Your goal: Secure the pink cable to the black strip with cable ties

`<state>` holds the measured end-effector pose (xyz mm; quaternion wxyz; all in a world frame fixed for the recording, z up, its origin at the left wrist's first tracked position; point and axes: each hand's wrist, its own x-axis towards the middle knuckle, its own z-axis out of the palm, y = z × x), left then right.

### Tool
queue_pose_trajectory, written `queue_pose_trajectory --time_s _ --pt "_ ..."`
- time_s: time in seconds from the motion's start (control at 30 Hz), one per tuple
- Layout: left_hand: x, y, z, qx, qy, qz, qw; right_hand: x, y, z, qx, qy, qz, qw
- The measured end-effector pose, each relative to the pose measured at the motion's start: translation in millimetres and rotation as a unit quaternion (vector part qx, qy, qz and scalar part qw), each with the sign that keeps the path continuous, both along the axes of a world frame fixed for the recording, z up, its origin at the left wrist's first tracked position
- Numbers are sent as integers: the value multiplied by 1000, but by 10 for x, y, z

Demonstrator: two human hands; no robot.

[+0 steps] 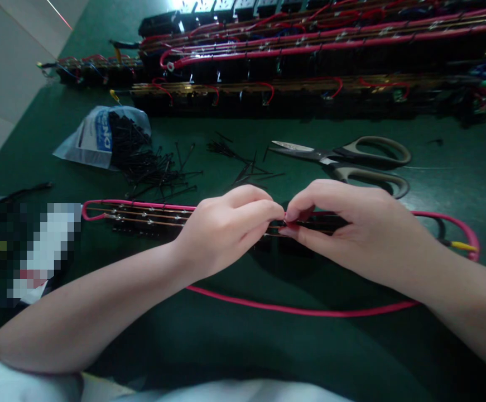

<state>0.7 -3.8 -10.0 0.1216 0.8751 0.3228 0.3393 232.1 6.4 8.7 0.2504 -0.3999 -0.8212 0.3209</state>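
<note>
My left hand (226, 229) and my right hand (360, 229) meet fingertip to fingertip over the middle of a narrow black strip with brass-coloured rails (146, 216). Both hands are closed in a pinch; whatever small thing lies between the fingers is hidden. A red cable (301, 311) runs along the strip's far edge, bends back at its left end, and loops round in front of the hands. Just beyond my fingers lie loose black cable ties (243, 162). Scissors (330, 158) with dark handles rest behind my right hand, blades pointing left.
An opened plastic bag (87, 139) spills black cable ties at the back left. Wired rail assemblies (309, 56) fill the far side of the green table (243, 357). Dark cables (0, 223) and a blurred-out white object (50, 240) lie at left.
</note>
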Motion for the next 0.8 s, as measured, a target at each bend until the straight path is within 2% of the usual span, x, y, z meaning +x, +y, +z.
queue_pose_trajectory --time_s 0.33,0.8 --pt "-6 -4 -15 1 -5 -14 1000 -11 7 -19 14 6 0 1000" --pt "-12 -15 -29 -16 1 -1 1000 -15 -5 7 11 1 -3 1000"
